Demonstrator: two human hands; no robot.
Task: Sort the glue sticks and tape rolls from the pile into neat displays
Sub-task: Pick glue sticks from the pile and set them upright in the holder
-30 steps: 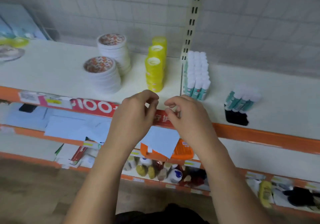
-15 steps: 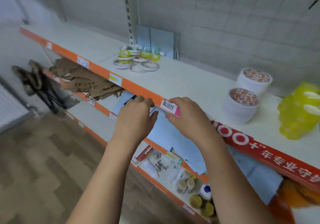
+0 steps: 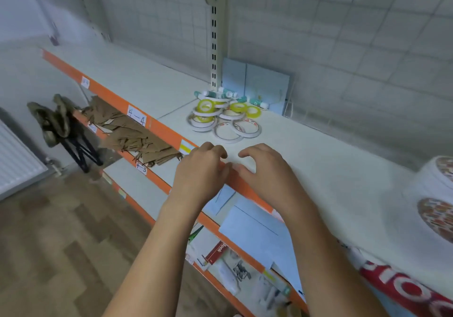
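Having moved along the shelf (image 3: 331,159), the left hand (image 3: 201,169) and right hand (image 3: 264,172) hover loosely curled, empty, near the pile (image 3: 225,115), seemingly ready to pick.

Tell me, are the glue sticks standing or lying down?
Lying down: the glue sticks rest on their sides behind the tape rolls.

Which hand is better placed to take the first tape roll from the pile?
Right, marginally. Both look empty, but the right hand is over the shelf top, facing the pile; the left hand sits lower, at the orange edge.
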